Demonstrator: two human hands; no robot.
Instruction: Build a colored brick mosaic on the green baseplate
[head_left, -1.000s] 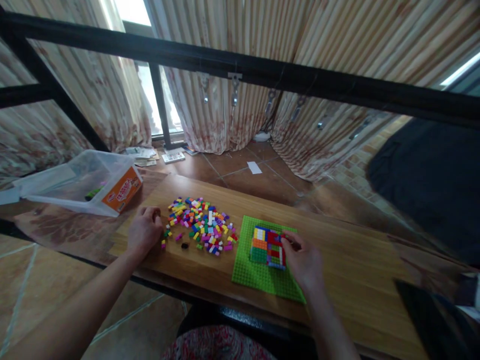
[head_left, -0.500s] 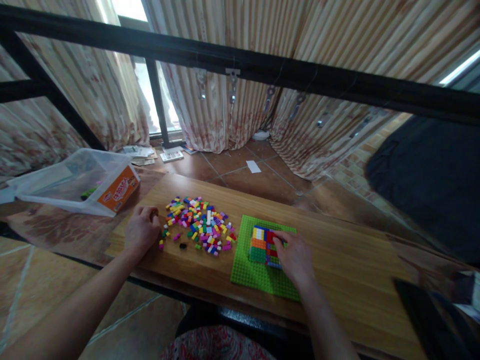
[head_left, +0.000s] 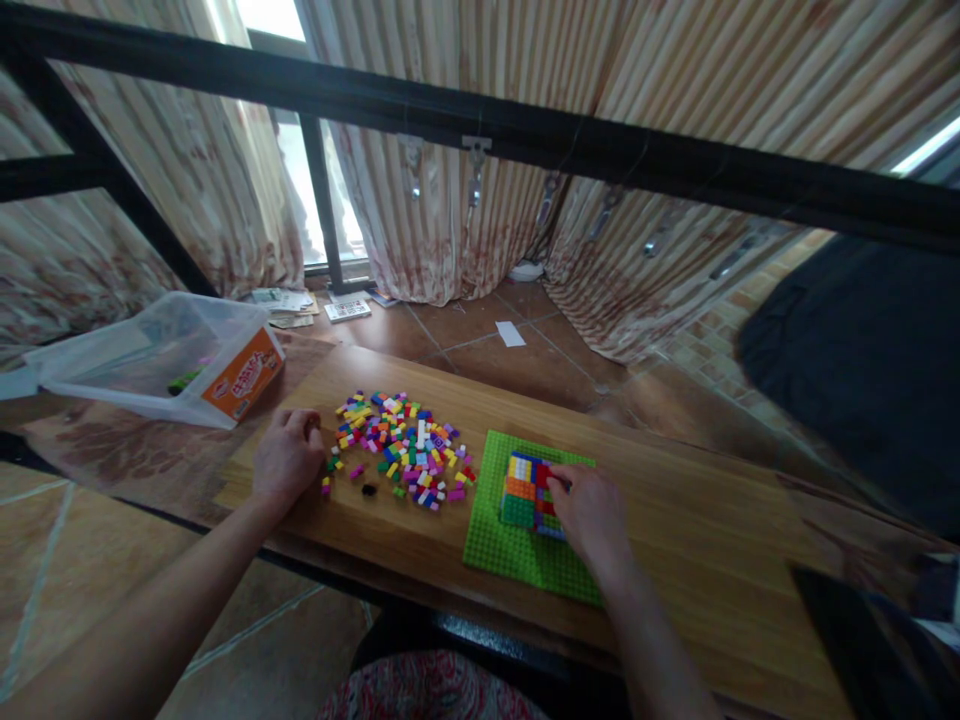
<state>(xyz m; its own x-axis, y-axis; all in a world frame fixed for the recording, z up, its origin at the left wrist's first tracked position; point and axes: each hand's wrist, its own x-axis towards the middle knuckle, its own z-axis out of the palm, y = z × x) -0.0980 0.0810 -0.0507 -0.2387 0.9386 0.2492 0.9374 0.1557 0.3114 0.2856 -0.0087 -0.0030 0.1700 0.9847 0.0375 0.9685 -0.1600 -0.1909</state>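
A green studded baseplate (head_left: 487,545) lies on the wooden board, carrying a low block of coloured toy bricks (head_left: 519,490) in rows of white, yellow, orange, green, red and blue. My right hand (head_left: 592,510) reaches over its right side, thumb and fingers pinched at a red toy brick (head_left: 543,474) on top; the fingertips are partly hidden. My left hand (head_left: 289,455) rests on the board with curled fingers, just left of a spread of loose toy bricks (head_left: 405,450). Whether anything is inside those fingers does not show.
A clear plastic bin (head_left: 150,360) with an orange label stands at the back left, a few green pieces inside. A black metal rail (head_left: 525,120) crosses above the board (head_left: 675,520). Papers (head_left: 285,305) lie on the tiled floor behind, and a dark flat object (head_left: 847,630) is at the right.
The view has shifted slightly. Both hands keep nearly the same places, the right at the brick block and the left beside the loose bricks.
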